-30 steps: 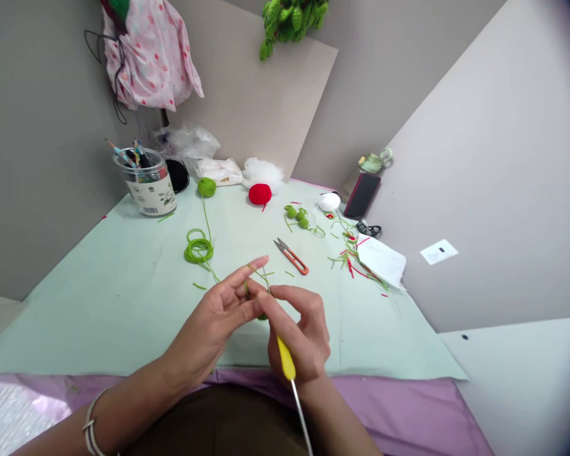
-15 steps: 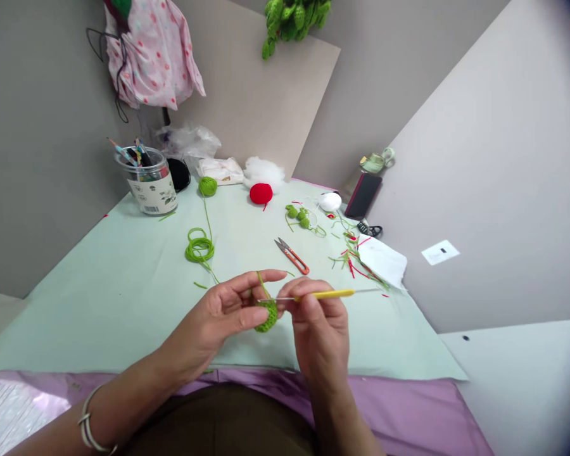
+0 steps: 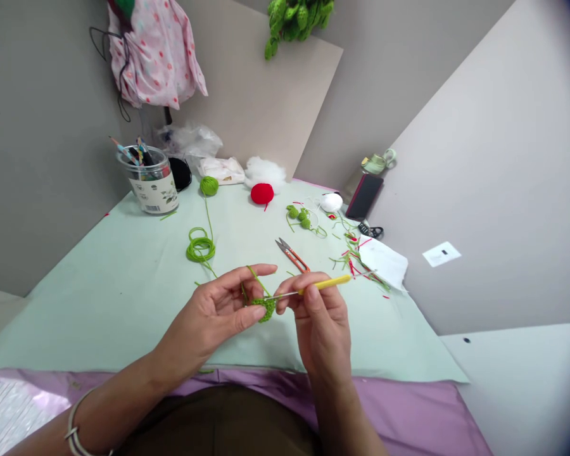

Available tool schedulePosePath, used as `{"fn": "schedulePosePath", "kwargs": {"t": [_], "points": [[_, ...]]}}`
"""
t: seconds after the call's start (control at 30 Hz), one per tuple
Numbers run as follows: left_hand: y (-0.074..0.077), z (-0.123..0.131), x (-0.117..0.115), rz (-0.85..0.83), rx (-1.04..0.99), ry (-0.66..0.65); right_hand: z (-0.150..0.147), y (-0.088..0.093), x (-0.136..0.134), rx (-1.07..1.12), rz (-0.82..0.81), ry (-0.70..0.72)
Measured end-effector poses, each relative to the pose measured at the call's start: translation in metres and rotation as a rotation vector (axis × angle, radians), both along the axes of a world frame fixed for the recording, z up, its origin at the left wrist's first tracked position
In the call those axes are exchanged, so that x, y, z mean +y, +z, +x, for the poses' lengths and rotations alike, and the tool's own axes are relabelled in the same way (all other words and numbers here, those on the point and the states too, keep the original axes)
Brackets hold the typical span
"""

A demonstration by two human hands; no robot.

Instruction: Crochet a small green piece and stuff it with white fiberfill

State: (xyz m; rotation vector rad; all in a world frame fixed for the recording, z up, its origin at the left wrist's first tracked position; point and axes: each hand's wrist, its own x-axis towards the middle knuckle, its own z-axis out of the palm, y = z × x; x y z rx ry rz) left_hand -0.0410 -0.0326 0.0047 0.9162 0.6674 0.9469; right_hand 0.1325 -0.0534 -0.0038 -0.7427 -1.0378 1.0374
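A small green crochet piece (image 3: 266, 310) is pinched between the thumb and fingers of my left hand (image 3: 223, 304). Green yarn (image 3: 258, 280) runs over that hand's raised index finger down to the piece. My right hand (image 3: 320, 310) grips a crochet hook (image 3: 330, 283) by its yellow handle, with fingertips close to the piece's right side. The hook's metal tip meets the top edge of the piece; whether it passes through a stitch is too small to tell. Loose green yarn coils (image 3: 200, 245) lie beyond my left hand, leading back to a green yarn ball (image 3: 209, 185).
Orange-handled thread snips (image 3: 293, 256) lie just beyond my hands. A red yarn ball (image 3: 262, 194), white stuffing (image 3: 265, 173) and small green crocheted bits (image 3: 299, 216) sit farther back. A pen jar (image 3: 152, 190) stands left; yarn scraps (image 3: 354, 259), white paper (image 3: 384, 261) and a phone (image 3: 365, 196) are right.
The crochet hook has tilted, its handle end rising. The green piece has turned in my left fingers, and my left index finger has shifted slightly left and up.
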Motion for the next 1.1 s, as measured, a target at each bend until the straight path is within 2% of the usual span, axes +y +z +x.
{"fn": "schedulePosePath", "kwargs": {"t": [0.17, 0.27, 0.4, 0.5, 0.6, 0.67, 0.73, 0.83, 0.97, 1.03, 1.1], "points": [[-0.002, -0.003, 0.0, 0.038, 0.049, 0.019, 0.005, 0.0, -0.006, -0.136, 0.08, -0.01], [-0.002, -0.004, 0.0, 0.079, 0.097, 0.044, 0.007, 0.003, -0.012, -0.299, 0.144, -0.082], [0.0, -0.001, 0.0, 0.132, 0.179, 0.131, 0.006, 0.003, -0.018, -0.577, 0.348, -0.208], [0.003, 0.002, -0.002, 0.142, 0.195, 0.17, 0.003, -0.005, -0.02, -0.724, 0.499, -0.315], [0.002, 0.005, -0.004, 0.061, 0.107, 0.11, 0.002, -0.017, -0.02, -0.936, 0.583, -0.433], [-0.001, 0.005, -0.004, -0.074, 0.013, 0.011, 0.001, -0.023, -0.02, -1.045, 0.631, -0.488], [-0.003, 0.004, -0.001, -0.212, -0.076, -0.091, -0.001, -0.023, -0.019, -0.991, 0.631, -0.479], [-0.004, -0.002, 0.005, -0.291, -0.142, -0.12, -0.003, -0.015, -0.018, -0.665, 0.457, -0.369], [-0.003, -0.006, 0.006, -0.206, -0.093, -0.072, -0.004, -0.006, -0.013, -0.245, 0.197, -0.208], [-0.003, -0.004, 0.003, -0.137, -0.063, -0.093, -0.004, -0.006, -0.009, -0.181, 0.154, -0.121], [-0.004, 0.0, 0.001, -0.091, -0.042, -0.096, -0.005, -0.007, -0.006, -0.204, 0.153, -0.096]]}}
